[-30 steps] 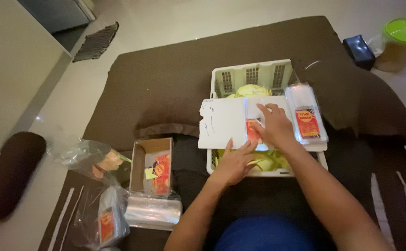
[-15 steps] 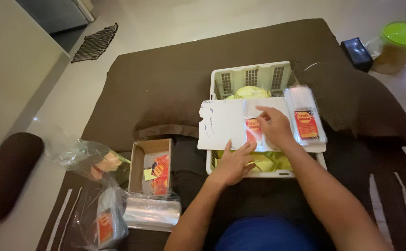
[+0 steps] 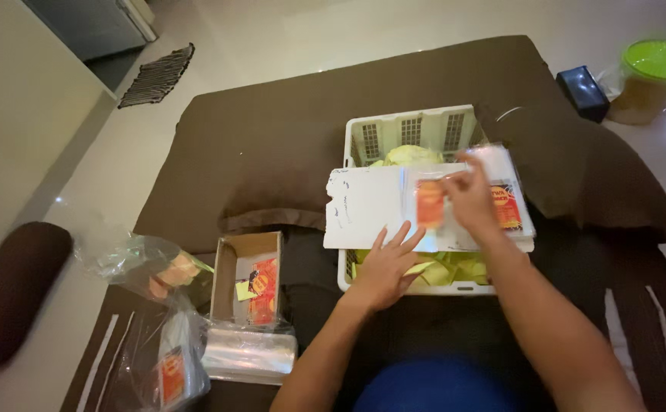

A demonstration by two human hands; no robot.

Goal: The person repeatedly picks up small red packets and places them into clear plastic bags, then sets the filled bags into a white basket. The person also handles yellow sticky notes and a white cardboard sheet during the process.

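Holding a clear sachet with an orange-red label (image 3: 429, 204) pinched in your right hand (image 3: 470, 200), you have it lifted just above the white board (image 3: 363, 204) that lies across the white slotted basket (image 3: 413, 130). Your left hand (image 3: 385, 268) rests open, fingers spread flat on the board's near edge. The sachet is thin, glossy film, blurred here. The board is flat, stiff and matt; the basket is rigid plastic with vented walls, holding yellow crumpled pieces (image 3: 444, 268). A stack of labelled sachets (image 3: 507, 200) lies on the board's right end. Half a second ago the sachet lay flat on the board under your fingertips; now it is raised and nearer that stack.
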